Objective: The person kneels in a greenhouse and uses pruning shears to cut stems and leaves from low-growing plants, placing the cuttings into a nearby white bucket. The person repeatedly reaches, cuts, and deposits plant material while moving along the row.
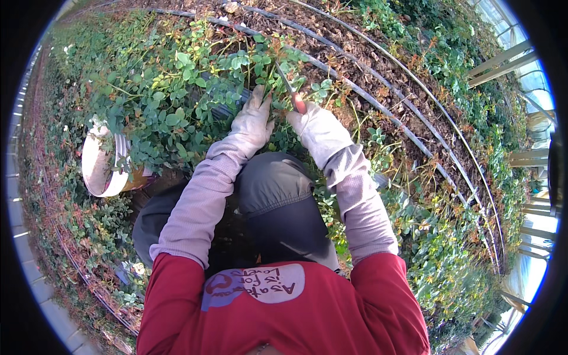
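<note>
My right hand (321, 128), in a pale work glove, is shut around the orange-red handle of a knife (284, 79). The narrow blade points up and away, in among the leafy stems of a rose-like plant (259, 60). Just left of the blade, my left hand (253, 117), gloved too, reaches into the same foliage with its fingers extended. Leaves cover what its fingertips touch, so I cannot tell whether it grips a stem. Both gloved hands are close together above my bent knee (275, 182).
A white round container (106, 166) lies tilted among the plants to my left. Grey irrigation pipes (368, 100) curve along a bed of dry leaf litter (399, 111) ahead and right. Wooden posts (501, 66) and plastic sheeting (534, 84) border the right side. Paving (33, 270) runs down the far left.
</note>
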Demonstrator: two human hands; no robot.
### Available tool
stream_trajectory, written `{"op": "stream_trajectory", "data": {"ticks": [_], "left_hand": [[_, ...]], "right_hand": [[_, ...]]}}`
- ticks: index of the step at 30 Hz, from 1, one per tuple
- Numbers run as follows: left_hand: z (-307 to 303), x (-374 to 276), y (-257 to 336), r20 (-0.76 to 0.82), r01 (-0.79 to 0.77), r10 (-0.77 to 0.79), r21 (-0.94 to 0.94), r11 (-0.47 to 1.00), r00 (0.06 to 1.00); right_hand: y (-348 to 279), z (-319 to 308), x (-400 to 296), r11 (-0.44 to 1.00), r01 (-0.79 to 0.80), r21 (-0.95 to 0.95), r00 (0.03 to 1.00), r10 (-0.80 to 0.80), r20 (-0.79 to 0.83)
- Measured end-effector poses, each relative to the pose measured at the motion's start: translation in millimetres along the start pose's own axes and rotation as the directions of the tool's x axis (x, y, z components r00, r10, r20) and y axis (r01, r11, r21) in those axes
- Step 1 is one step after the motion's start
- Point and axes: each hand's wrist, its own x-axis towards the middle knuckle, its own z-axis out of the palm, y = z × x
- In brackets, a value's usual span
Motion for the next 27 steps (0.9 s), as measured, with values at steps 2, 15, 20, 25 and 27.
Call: {"op": "stream_trajectory", "data": {"ticks": [2,15,20,25,27], "left_hand": [[-8.4,3.7,6.3,0.053,0.034,-0.03,-0.077,0.996,0.998],[-109.1,27.6,-20.0,-0.561,-0.146,0.182,0.11,0.983,0.808],[-150.0,81.1,-31.0,0.03,0.118,-0.163,0.565,0.817,0.986],[-154.8,87.1,-26.3,0.058,0.11,-0.128,0.24,0.965,0.99],[-131.5,68.5,-24.9,-0.101,-0.02,0.041,0.204,0.979,0.994]], "right_hand": [[8.2,13.9,14.9,0.848,0.349,-0.399,0.915,-0.4,-0.05],[26.1,44.8,24.1,0.912,0.089,-0.401,0.987,-0.135,-0.088],[8.5,5.5,-6.2,0.965,0.034,-0.262,0.999,-0.038,-0.012],[17.5,-29.2,-29.4,0.981,-0.173,-0.088,0.985,0.173,-0.009],[27.1,-39.1,-33.3,0.977,-0.207,0.048,0.978,0.207,0.01]]}}
